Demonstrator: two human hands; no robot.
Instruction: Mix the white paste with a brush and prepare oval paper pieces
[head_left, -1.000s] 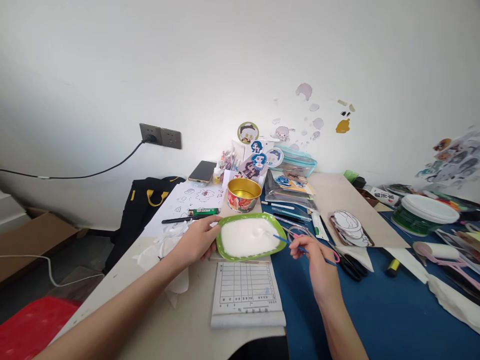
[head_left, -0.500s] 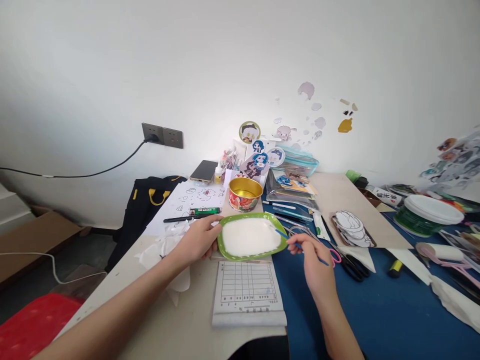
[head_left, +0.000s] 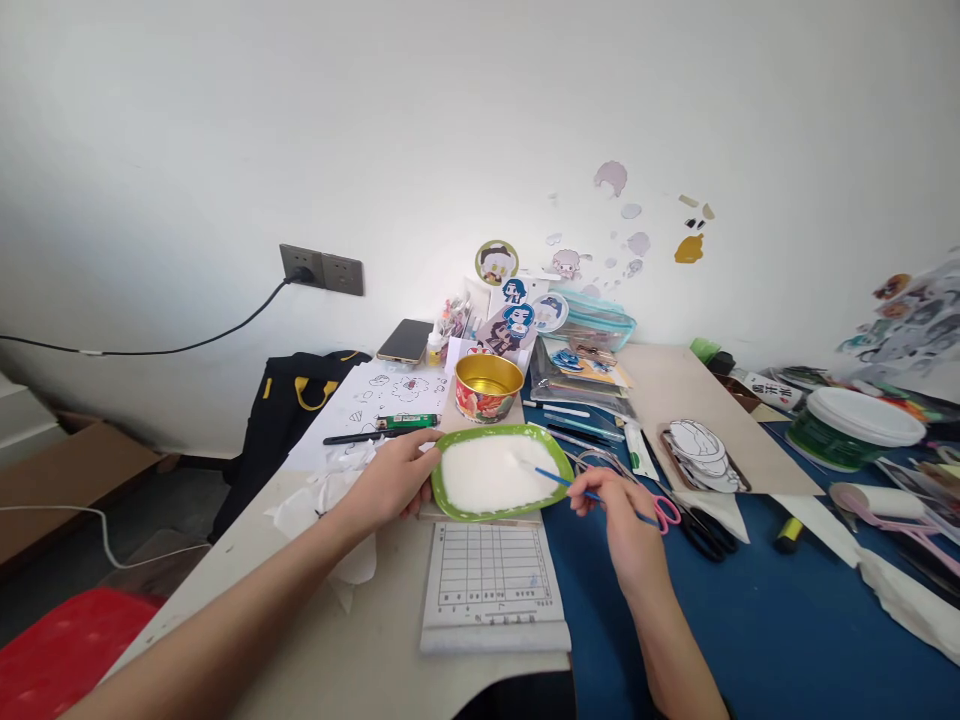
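Note:
A green tray (head_left: pixel 561 452) with a white filling (head_left: pixel 480 476) lies in front of a gold-lined round tin (head_left: pixel 488 388). My left hand (head_left: pixel 399 476) grips the tray's left edge, thumb on the rim. In my right hand (head_left: pixel 609 500) is a thin blue brush (head_left: pixel 553 474), pinched between the fingers; its pale tip touches the white surface right of the middle. Below the tray is a ruled paper pad (head_left: pixel 495 585). Crumpled white tissue (head_left: pixel 322 500) is under and beside my left forearm.
Pink-handled scissors (head_left: pixel 666 514) and black scissors (head_left: pixel 709 532) lie right of my right hand. Farther right are a brown tray of paper cutouts (head_left: pixel 703 456) and a white-lidded tub (head_left: pixel 855 428). A phone (head_left: pixel 405 341) and pens are at the back left.
The brush tip has moved left across the white surface, and my right hand has shifted slightly left with it. My left hand keeps its hold on the tray.

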